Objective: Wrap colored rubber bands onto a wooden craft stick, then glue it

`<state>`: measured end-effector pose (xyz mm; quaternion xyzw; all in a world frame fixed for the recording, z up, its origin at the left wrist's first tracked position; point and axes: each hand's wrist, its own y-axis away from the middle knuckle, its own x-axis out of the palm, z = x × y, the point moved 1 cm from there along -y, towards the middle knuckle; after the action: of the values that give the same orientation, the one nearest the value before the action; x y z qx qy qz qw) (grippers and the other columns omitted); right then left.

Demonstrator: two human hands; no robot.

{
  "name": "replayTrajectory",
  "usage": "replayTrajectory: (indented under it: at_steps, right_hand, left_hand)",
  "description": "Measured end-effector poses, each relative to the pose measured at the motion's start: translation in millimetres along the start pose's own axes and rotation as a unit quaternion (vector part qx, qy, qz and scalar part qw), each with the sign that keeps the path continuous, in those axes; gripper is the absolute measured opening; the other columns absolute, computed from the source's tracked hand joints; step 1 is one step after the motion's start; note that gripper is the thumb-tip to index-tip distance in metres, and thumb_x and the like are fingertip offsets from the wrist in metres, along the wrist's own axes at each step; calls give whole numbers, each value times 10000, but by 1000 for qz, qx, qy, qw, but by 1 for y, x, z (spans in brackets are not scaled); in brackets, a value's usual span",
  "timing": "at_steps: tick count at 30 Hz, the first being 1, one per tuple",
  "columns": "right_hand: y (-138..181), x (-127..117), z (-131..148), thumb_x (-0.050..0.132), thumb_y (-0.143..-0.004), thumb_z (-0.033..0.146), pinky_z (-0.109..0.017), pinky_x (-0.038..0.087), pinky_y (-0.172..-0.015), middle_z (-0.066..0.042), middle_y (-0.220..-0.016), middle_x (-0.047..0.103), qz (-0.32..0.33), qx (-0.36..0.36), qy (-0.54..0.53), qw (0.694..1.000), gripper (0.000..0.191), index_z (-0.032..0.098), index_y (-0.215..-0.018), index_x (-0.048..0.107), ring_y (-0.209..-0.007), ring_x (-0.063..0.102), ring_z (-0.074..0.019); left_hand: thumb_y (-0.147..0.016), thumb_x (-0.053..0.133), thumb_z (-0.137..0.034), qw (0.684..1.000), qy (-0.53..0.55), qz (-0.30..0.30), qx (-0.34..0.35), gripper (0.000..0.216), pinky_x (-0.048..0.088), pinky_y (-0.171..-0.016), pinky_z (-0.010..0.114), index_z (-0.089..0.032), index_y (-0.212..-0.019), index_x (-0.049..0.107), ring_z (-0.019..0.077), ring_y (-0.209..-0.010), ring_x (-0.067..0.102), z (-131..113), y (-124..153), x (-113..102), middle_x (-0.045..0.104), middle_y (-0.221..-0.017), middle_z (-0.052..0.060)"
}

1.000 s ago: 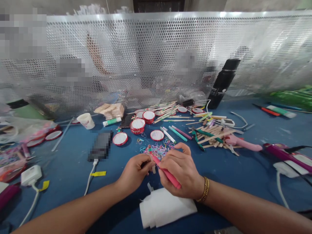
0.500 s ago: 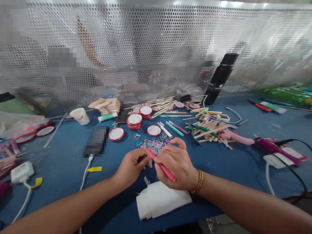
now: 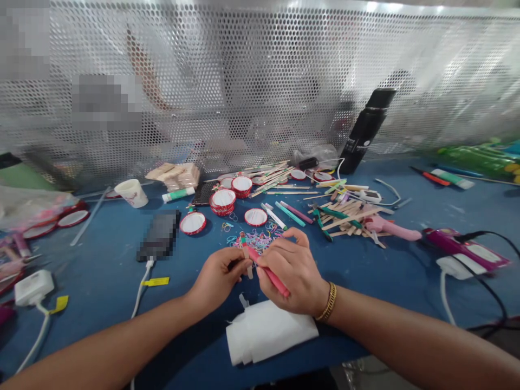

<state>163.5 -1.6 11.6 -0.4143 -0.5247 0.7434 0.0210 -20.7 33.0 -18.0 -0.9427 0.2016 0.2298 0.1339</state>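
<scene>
Pinching a flat wooden stick (image 3: 249, 272) between thumb and fingertips of the left hand (image 3: 221, 276), as seen from the head camera; gripping a pink pen (image 3: 278, 283) writing-style in the right hand (image 3: 290, 273), slanting towards the stick's upper part. Too small to tell, at the pen tip, true contact from a slight gap. Showing reddish and green near the stick's far end, with bare wood sticking out below the left fingertips. Probably laying pen colour on the wood.

For a neat result, brace the stick firmly close to the tip, fingertips clear of wet colour. Press lightly, draw in one direction, and stop short of the neighbouring band. For the edges, roll the stick rather than twisting the right wrist. Mind the heap of small coloured bands (image 3: 260, 238) just beyond both hands, easy to scatter or stain. Watch likewise for stray ink on the white cloth (image 3: 272, 330), lying on the blue surface (image 3: 97, 265) on the near side of the hands. Leave undisturbed the loose wooden sticks (image 3: 345, 219), beyond and right of the right hand, and the dark phone (image 3: 160, 233), left of the left hand.
</scene>
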Motion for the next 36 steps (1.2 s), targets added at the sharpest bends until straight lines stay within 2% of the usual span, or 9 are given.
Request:
replayTrajectory:
  at_steps: [5, 14, 21, 30, 36]
  right_hand:
    - [0, -2, 2, 549, -827, 167, -399, 331, -857, 24, -658, 648, -18, 7, 0, 1000, 43, 188, -795, 569, -653, 583, -139]
    - [2, 4, 0, 558, -826, 188, -402, 331, -867, 26, -654, 641, 7, 2, -4, 1000, 45, 191, -790, 585, -654, 573, -145]
    - [0, -1, 2, 558, -813, 160, -399, 336, -852, 23, -647, 641, -18, 12, 4, 1000, 45, 190, -782, 573, -639, 577, -143]
    - [3, 3, 2, 552, -824, 189, -396, 326, -850, 26, -647, 627, 8, 1, 4, 1000, 36, 191, -804, 583, -653, 561, -145]
    - [1, 0, 3, 553, -815, 171, -398, 339, -834, 22, -643, 634, -16, 14, 9, 1000, 46, 192, -777, 568, -633, 566, -145]
  left_hand:
    - [-926, 545, -303, 1000, 3, 4, -2, 287, 446, -537, 186, -166, -679, 591, 96, -573, 526, -1, 0, 0, 561, -648, -24]
    - [-923, 546, -341, 1000, -1, 1, -3, 282, 445, -538, 193, -168, -708, 602, 102, -583, 516, 2, 1, 0, 543, -660, -25]
    - [-922, 544, -331, 1000, -3, 0, -9, 290, 438, -537, 198, -170, -684, 584, 103, -569, 513, 1, 0, 0, 531, -640, -29]
    - [-921, 549, -335, 1000, -10, 0, 3, 283, 430, -543, 196, -167, -701, 603, 102, -579, 517, 2, 0, 0, 534, -653, -28]
    - [-928, 543, -337, 1000, -2, 6, -3, 296, 445, -545, 200, -167, -693, 602, 106, -579, 521, 0, 0, 0, 544, -647, -21]
